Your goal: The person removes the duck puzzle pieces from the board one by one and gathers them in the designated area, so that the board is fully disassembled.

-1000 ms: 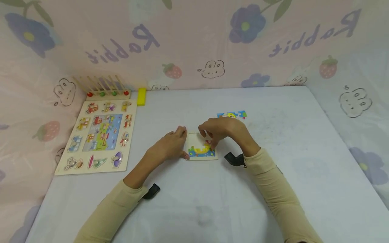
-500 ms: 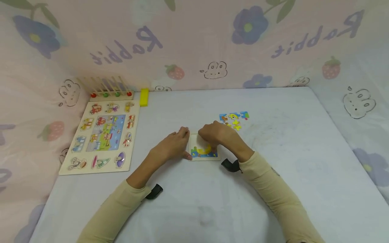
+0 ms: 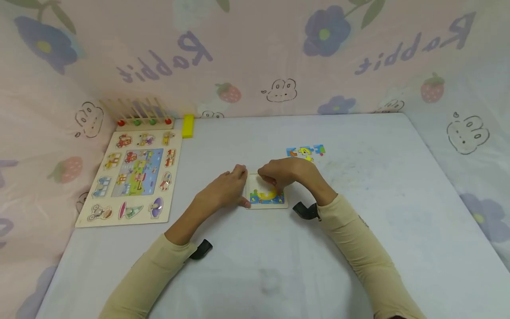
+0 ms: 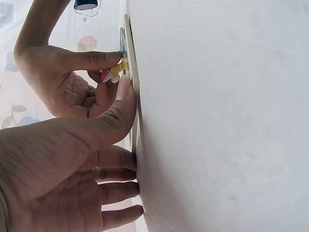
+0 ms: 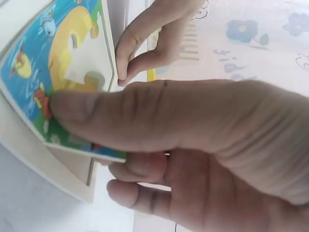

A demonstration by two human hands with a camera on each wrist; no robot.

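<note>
A pale pink fabric wall (image 3: 255, 48), printed with mirrored purple "Rabbit" lettering (image 3: 194, 47), blue-violet flowers (image 3: 324, 33), red strawberries (image 3: 229, 93) and outlined rabbit heads (image 3: 281, 91), backs a white-covered tabletop (image 3: 382, 177). Similarly printed fabric side walls (image 3: 466, 177) flank it under soft light.

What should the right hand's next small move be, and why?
I'd probably have the right hand ease the puzzle piece down into the tray and press it flat. It is pinched there, and the left wrist view shows it sticking up above the tray. The left hand touches the tray's edge, which should help steady it.
</note>
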